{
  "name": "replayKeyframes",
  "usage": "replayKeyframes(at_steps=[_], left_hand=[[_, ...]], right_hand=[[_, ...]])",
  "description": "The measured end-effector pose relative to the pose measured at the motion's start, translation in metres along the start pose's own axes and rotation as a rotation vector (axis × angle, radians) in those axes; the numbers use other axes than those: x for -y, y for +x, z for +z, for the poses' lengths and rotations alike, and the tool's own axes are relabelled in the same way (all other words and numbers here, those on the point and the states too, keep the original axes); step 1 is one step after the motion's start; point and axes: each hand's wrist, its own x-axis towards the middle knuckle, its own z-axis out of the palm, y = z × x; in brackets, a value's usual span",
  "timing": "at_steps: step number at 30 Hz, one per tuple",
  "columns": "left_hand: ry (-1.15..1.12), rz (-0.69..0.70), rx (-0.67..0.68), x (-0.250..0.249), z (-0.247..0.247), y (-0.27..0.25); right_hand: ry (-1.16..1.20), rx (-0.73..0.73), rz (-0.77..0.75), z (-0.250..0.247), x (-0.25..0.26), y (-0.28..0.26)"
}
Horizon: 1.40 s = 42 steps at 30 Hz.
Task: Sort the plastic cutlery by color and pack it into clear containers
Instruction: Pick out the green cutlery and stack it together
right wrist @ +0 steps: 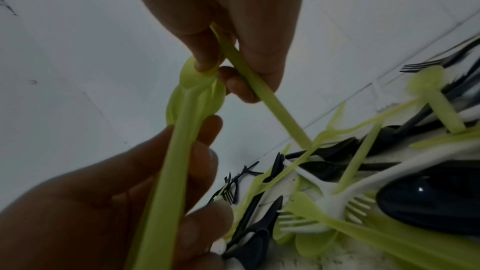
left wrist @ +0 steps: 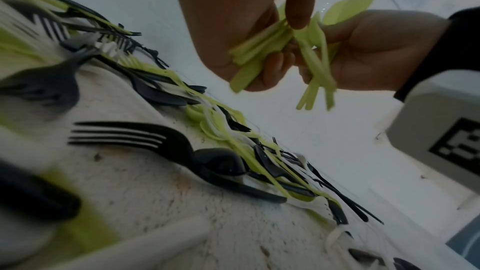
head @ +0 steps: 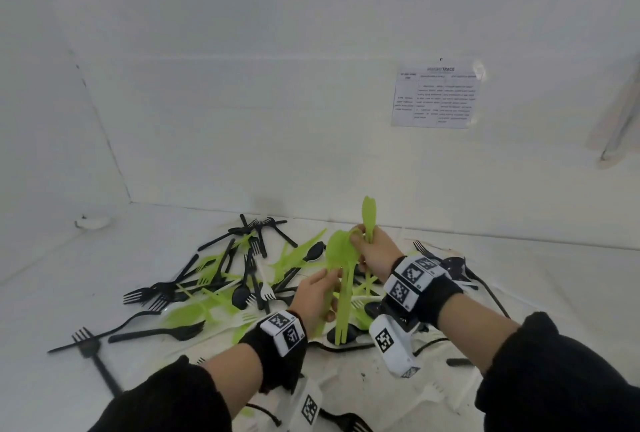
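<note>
Both hands grip green cutlery: left hand (head: 317, 296) clasps a bundle (head: 343, 279), right hand (head: 375, 251) should align its spoon (head: 369, 215) before adding.

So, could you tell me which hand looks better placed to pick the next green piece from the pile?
Probably the right hand: it pinches only one green piece, while the left hand grips the green bundle.
</note>
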Motion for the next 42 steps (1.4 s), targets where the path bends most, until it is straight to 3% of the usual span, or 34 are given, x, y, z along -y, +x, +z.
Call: replayKeyframes(at_steps=[6,14,18,23,30,39,42], left_hand=[[0.145,0.057,-0.036,0.004,-0.001,-0.001],[-0.063,-0.036,-0.022,0.004,0.002,-0.006],[-0.223,-0.18,0.031,0.004,0.001,-0.007],[-0.253,-0.231,0.146,0.005,-0.001,-0.009],[-0.136,-0.139,0.067,0.006,-0.008,-0.011],[-0.156,-0.216,0.036,0.009,-0.023,-0.01],[-0.15,-0.234,0.031,0.008,-0.028,-0.012]], right_hand=[[0.036,0.041,0.012,0.015,-0.005,-0.004],[-0.081,-0.145,0.009,0.02,-0.008,-0.002],[-0.098,-0.202,-0.022,0.021,-0.004,-0.004],[-0.13,-0.177,-0.027,0.027,-0.002,-0.004],[-0.184,-0.143,0.047,0.038,-0.01,-0.003],[-0.085,-0.172,0.021,0.045,-0.005,-0.007],[-0.039,-0.036,0.033,0.043,-0.001,-0.008]])
